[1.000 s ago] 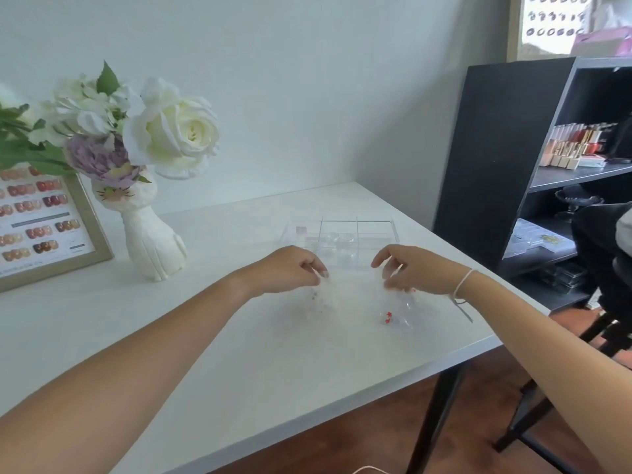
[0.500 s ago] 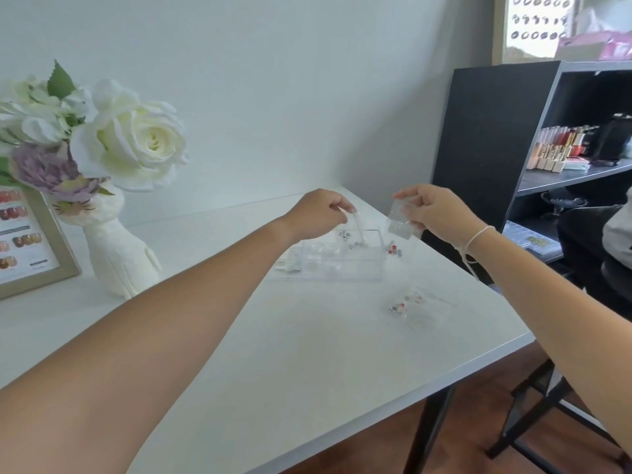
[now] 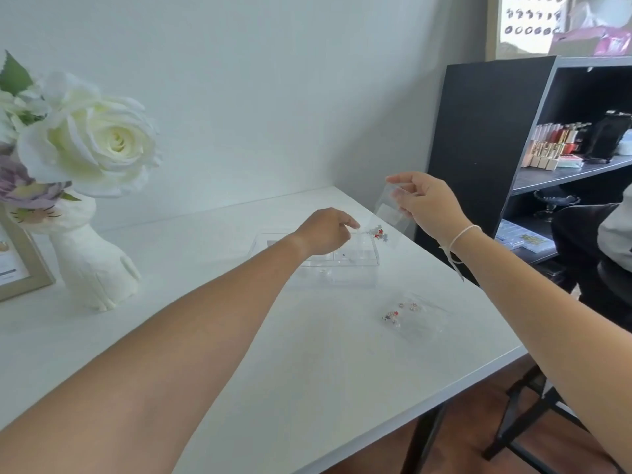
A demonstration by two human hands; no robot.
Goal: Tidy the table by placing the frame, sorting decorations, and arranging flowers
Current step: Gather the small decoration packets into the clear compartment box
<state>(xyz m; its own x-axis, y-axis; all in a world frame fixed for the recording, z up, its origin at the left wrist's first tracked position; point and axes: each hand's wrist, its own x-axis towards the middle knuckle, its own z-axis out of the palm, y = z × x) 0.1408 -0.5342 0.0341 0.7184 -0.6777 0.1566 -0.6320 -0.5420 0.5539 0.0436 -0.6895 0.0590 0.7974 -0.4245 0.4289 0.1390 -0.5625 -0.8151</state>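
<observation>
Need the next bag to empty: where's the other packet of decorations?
The packet lies on the table, right of centre, nearer than the clear organizer box.

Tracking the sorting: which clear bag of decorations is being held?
The clear bag pinched in the right hand, above the compartment box; the other bag lies on the table.

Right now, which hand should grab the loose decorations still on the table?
Right, probably. The loose decorations lie below the right hand, though it holds a clear bag. The left hand is pinched over the organizer box.
</observation>
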